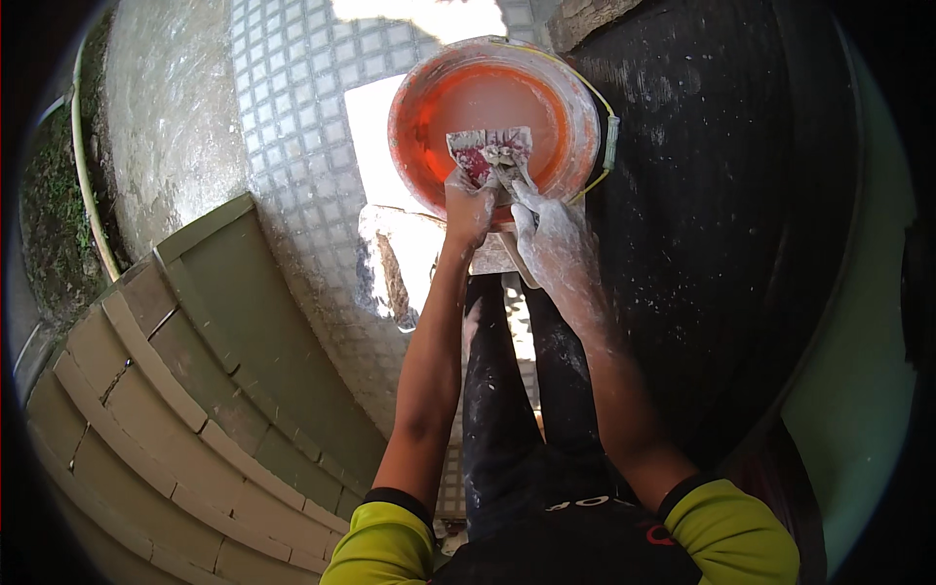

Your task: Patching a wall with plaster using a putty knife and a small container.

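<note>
While left hand [470,207] pinches the caked red tool [472,162] at the mouth of the orange bucket [401,136], right hand [556,236] has fingers against it; can't tell if gripping.

Ahead of the person stands a bucket [400,146] with liquid [492,96] in it and its handle [611,146] at the right, while over its near side the left hand [470,207] and the right hand [558,239] meet at a brush-like tool [469,156]. Paving [312,117] stretches left of the bucket, a block wall [224,409] lies nearer on the left (a hose [90,195] runs farther out, past it), and a broad surface [721,195] fills the right, just beside the bucket.
</note>
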Demonstrator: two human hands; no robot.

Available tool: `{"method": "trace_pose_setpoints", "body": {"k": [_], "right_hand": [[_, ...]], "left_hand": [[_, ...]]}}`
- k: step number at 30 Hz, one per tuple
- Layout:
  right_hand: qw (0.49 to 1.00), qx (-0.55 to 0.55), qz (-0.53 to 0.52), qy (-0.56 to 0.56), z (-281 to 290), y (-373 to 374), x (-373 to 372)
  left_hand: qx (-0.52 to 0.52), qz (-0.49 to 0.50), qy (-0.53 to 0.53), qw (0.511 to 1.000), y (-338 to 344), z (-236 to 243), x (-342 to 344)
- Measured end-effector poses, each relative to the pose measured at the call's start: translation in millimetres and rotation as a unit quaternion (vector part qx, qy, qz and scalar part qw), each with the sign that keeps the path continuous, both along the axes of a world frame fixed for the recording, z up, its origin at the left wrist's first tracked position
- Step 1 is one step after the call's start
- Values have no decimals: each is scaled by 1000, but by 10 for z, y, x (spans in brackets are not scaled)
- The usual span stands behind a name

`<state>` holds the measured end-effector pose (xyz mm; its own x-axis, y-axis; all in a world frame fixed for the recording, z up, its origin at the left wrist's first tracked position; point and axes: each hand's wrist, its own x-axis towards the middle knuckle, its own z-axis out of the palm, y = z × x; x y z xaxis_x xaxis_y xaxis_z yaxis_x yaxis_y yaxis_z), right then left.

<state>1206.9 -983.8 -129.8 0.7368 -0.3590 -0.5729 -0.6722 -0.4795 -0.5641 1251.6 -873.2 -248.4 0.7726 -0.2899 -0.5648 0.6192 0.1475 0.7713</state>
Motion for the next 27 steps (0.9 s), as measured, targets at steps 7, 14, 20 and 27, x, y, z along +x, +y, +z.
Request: {"method": "trace_pose_setpoints", "body": {"k": [7,14,20,27], "right_hand": [[999,-35,-16,23,-129,-139,257],[999,-28,-18,43,-99,-169,179],[998,-45,48,-15,-102,-14,-9],[999,-27,1,18,116,-23,89]], "left_hand": [[23,-39,-30,999,-92,93,-18],[-22,-27,8,999,-122,94,-6],[-4,-50,-5,999,-24,35,24],[-7,-53,-5,999,-3,-16,-6]]}}
